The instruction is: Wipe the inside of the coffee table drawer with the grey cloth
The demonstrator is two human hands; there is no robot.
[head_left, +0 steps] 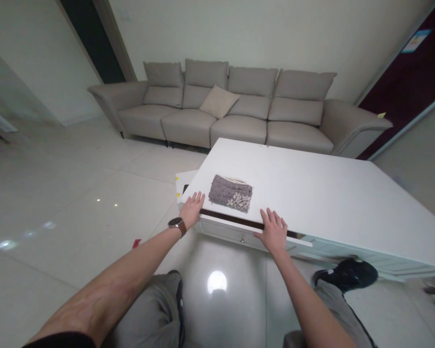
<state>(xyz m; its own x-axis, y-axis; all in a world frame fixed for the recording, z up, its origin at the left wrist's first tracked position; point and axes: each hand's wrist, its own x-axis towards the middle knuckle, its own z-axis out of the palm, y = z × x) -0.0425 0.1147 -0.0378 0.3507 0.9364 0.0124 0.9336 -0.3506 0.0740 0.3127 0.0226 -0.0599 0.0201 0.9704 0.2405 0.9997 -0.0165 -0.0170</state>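
Observation:
A folded grey-brown cloth with a pale patterned corner lies on the white low table, close to its near left edge. Just below the cloth, a drawer with a small round knob stands pulled out a little, leaving a dark gap under the tabletop. My left hand, with a watch on its wrist, rests at the table's left corner beside the cloth, fingers extended. Over the drawer's top edge, toward its right end, lies my right hand with fingers spread. Neither hand grasps anything that I can see.
A long grey-beige sofa with a beige cushion runs along the wall behind the table. My legs and a black shoe are close to the table's front. A small red item lies on the shiny tiled floor at left.

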